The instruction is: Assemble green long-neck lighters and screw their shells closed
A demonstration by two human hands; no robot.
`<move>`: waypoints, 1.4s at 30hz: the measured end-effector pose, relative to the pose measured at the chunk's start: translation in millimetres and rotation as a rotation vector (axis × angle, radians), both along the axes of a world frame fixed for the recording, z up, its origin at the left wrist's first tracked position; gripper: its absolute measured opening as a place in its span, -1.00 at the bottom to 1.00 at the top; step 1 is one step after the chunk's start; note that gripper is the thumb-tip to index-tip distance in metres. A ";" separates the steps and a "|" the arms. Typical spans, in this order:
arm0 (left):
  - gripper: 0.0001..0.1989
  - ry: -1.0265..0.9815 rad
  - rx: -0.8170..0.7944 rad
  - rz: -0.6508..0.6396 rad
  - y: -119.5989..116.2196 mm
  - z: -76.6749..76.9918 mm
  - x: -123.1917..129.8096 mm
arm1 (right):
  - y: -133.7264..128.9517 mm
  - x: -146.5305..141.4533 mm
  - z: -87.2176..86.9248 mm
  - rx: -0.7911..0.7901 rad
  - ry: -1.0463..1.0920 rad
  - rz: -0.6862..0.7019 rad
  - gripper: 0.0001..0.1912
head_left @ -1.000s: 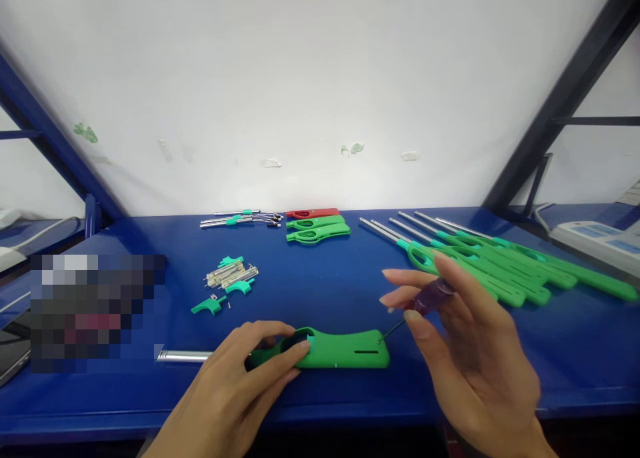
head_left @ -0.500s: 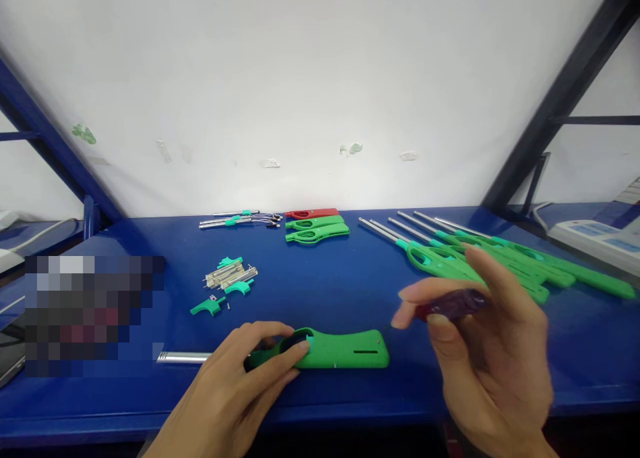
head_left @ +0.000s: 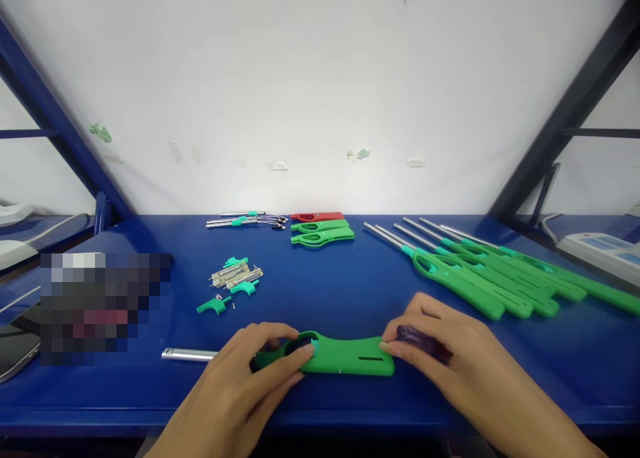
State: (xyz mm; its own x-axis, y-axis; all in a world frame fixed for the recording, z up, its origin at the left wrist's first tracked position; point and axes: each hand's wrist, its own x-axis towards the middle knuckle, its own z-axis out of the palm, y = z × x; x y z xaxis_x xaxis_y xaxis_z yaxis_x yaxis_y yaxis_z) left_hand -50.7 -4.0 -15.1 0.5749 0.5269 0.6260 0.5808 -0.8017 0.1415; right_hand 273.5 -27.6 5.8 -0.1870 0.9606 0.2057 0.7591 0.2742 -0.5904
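A green long-nosed lighter [head_left: 345,355] lies flat near the table's front edge, its metal tube pointing left. My left hand [head_left: 255,371] is closed around its front part, with the thumb by the turquoise trigger in the finger opening. Between the fingers of my right hand [head_left: 445,345] is what looks like a small screwdriver [head_left: 423,340] with a dark purple handle. My right fingertips meet the right end of the lighter's body, and the tool's tip is hidden behind them.
Several finished-looking green lighters [head_left: 460,281] lie fanned out at the right. Green and red shell halves [head_left: 323,235] and wired metal tubes [head_left: 245,222] sit by the wall. Turquoise triggers [head_left: 215,305] and small igniter parts [head_left: 235,275] are at left, near a pixelated area.
My right hand has come down and left with the screwdriver, from above the table to the lighter's right end. My left hand keeps its hold on the lighter. The view has shifted slightly.
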 end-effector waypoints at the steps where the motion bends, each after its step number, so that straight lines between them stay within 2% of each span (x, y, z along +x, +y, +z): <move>1: -0.68 -0.001 -0.010 0.003 -0.1 -2.5 -0.5 | 1.2 -1.0 0.2 -0.006 0.004 0.002 -0.80; 4: -0.67 -0.005 -0.033 0.012 -1.0 -7.3 -1.5 | 3.7 -3.6 2.0 -0.001 0.016 0.011 -0.76; 11: -0.66 0.004 -0.077 0.002 -3.7 -2.3 -0.6 | 6.6 -5.4 -0.8 0.148 0.060 0.040 -0.73; 20: -0.63 -0.028 -0.108 -0.026 -5.2 -5.6 0.8 | 9.8 -0.9 -6.4 0.240 0.017 0.065 -0.74; 25: -0.61 -0.033 -0.093 -0.014 -6.0 -2.9 1.4 | 9.2 -6.8 -5.4 0.245 0.027 0.037 -0.73; 31: -0.61 -0.023 -0.073 -0.028 -1.2 -5.3 0.6 | 4.2 -8.7 4.2 0.352 0.090 -0.040 -0.81; 36: -0.63 -0.008 -0.076 -0.033 -0.1 -3.9 -0.2 | 1.8 -1.7 0.3 0.260 -0.008 -0.017 -0.84; 39: -0.63 0.011 -0.049 -0.026 1.0 -3.1 -0.9 | 2.6 -7.1 -6.6 0.198 -0.108 -0.008 -0.74; 42: -0.62 0.014 -0.043 -0.031 1.7 -6.2 -2.9 | 5.3 -17.3 -10.2 0.205 -0.236 0.022 -0.64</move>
State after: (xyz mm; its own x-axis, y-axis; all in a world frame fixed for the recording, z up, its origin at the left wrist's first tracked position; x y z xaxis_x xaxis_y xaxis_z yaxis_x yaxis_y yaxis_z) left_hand -53.6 -2.3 -21.3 0.6002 0.5350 0.5946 0.5579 -0.8127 0.1682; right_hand 256.2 -22.3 -4.5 -0.2727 0.8989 0.3430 0.8612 0.3870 -0.3295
